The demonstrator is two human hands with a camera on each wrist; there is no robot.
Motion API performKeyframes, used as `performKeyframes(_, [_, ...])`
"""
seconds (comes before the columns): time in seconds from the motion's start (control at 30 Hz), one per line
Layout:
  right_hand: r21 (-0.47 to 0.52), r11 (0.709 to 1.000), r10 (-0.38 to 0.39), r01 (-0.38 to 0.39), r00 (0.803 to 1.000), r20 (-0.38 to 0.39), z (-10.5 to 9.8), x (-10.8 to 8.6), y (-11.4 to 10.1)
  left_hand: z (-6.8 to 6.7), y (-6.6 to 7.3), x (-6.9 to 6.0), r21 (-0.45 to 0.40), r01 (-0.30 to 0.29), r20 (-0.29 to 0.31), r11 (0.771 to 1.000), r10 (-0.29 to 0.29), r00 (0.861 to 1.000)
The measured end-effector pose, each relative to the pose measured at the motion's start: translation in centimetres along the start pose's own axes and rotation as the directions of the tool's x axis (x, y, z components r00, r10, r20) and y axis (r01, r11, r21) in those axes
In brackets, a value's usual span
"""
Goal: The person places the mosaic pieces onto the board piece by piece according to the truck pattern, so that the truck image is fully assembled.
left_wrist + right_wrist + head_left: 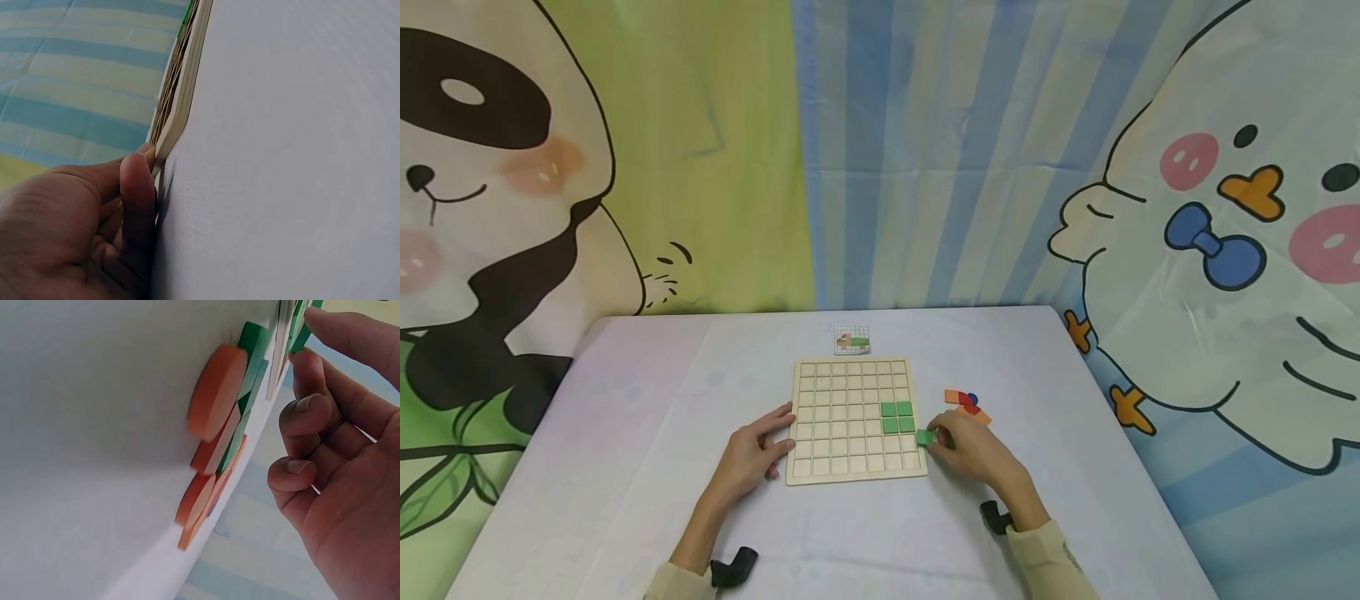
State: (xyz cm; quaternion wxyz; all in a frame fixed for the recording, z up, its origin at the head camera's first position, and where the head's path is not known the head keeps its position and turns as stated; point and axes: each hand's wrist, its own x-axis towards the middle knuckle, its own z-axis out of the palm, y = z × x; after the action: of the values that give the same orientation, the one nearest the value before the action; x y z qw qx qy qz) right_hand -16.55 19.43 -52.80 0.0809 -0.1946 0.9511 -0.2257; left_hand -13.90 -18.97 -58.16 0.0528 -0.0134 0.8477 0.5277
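Observation:
A pale wooden grid board [835,433] lies on the table, with several green square tiles [890,409] in cells toward its right side. Along the board's left edge, my left hand [748,458] touches the rim with thumb and finger apart; the left wrist view shows the fingertips [136,172] against the board's side [181,106]. My right hand [973,450] pinches a green tile [925,437] between thumb and finger at the right rim. Its other fingers are curled in the right wrist view. Beside that hand are loose orange [219,394], red, green and blue pieces, partly hidden in the head view.
A small picture card [852,340] with a grid pattern lies behind the board. The white table [662,417] ends at a back edge before striped and cartoon-printed curtains [925,167]. Dark devices [735,568] are at both wrists.

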Motion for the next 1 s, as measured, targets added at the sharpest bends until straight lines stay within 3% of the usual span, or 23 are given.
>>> performKeyframes(0.27, [-0.001,1.0,-0.028,0.028,0.999,-0.021,0.2,1.4,-0.6,0.0,-0.1,0.0,-0.006,-0.009,0.008,1.0,0.009,1.0])
performKeyframes(0.83, [0.028,1.0,0.01,-0.01,1.0,-0.017,0.4,3.3,-1.4,-0.1,0.1,-0.2,-0.012,-0.003,0.011,1.0,0.003,1.0])
performKeyframes(1.0, [0.024,1.0,-0.013,0.013,1.0,-0.022,0.7,3.7,-1.3,-0.1,0.1,-0.2,-0.006,-0.001,0.013,1.0,0.001,1.0])
